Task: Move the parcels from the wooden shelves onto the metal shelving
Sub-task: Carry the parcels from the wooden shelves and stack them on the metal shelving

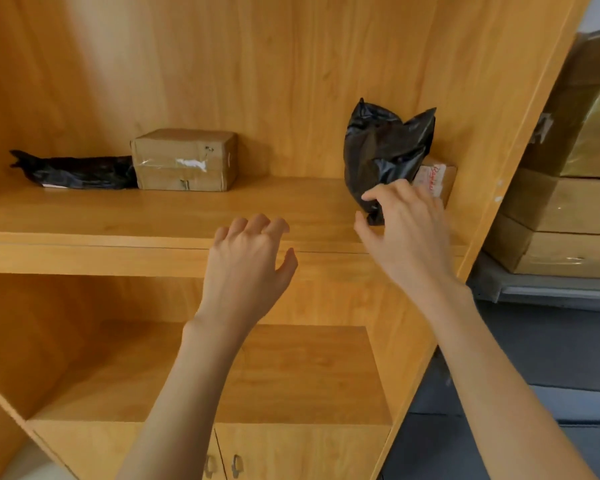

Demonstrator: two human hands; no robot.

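Note:
A black plastic parcel (385, 150) stands upright at the right end of the wooden shelf (125, 216). Behind it a small cardboard box with red writing (437, 178) leans against the shelf's side wall. My right hand (406, 223) reaches to the black parcel's lower end, fingers spread and loosely curved, the fingertips at or touching the plastic; no grip shows. My left hand (248, 258) hovers at the shelf's front edge, fingers loosely curled, holding nothing. Further left lie a taped brown cardboard box (184, 159) and a flat black bag parcel (77, 171).
Below is a second wooden shelf (257, 375) with nothing on it, and cabinet doors with handles (222, 465) under that. At the right, stacked wrapped cartons (568, 209) sit on a grey metal shelf (548, 289).

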